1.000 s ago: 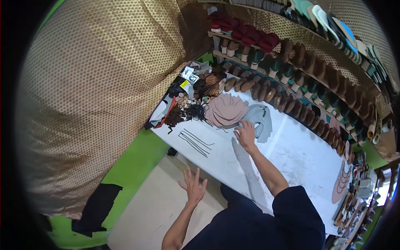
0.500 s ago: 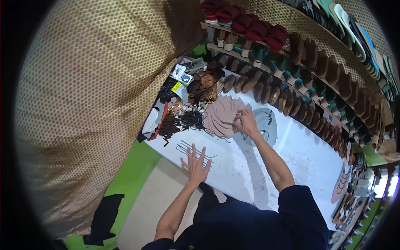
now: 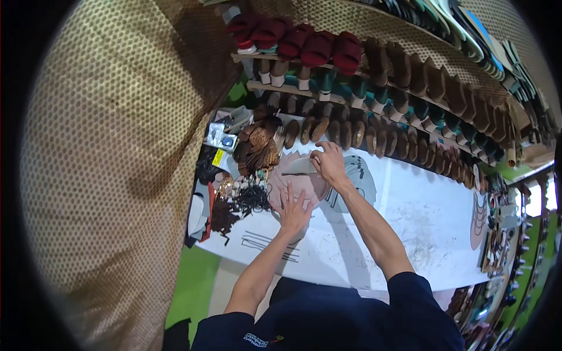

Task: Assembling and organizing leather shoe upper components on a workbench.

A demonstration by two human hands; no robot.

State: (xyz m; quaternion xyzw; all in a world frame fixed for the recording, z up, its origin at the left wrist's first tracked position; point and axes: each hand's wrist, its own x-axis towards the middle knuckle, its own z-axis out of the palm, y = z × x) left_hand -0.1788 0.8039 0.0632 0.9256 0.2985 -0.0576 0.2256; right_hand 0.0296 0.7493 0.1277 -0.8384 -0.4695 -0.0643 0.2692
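A fanned pile of thin dusty-pink cut pieces (image 3: 284,169) lies on the white table. My left hand (image 3: 294,210) rests flat on its near part, fingers spread and holding nothing. At the pile's upper right, my right hand (image 3: 330,164) is closed, with the fingertips pinching the edge of a thin pale cut piece (image 3: 301,167). That piece is raised a little from the pile. Just right of my right hand lies a fan of grey cut pieces (image 3: 358,178) with dark marks. Several thin dark strips (image 3: 269,245) lie near the table's front edge, left of my left forearm.
Black cords (image 3: 252,199), brown strips (image 3: 223,216) and brown patterned pieces (image 3: 257,146) crowd the table's left end. Wooden shoe lasts (image 3: 345,134) line the back below shelves of shoes (image 3: 319,50). Pink curved pieces (image 3: 478,216) lie at the far right. A patterned curtain (image 3: 117,146) hangs at left.
My left hand has moved from above the dark strips up and right onto the pink pile. The pale piece now shows lifted at my right hand's fingers. The view has shifted.
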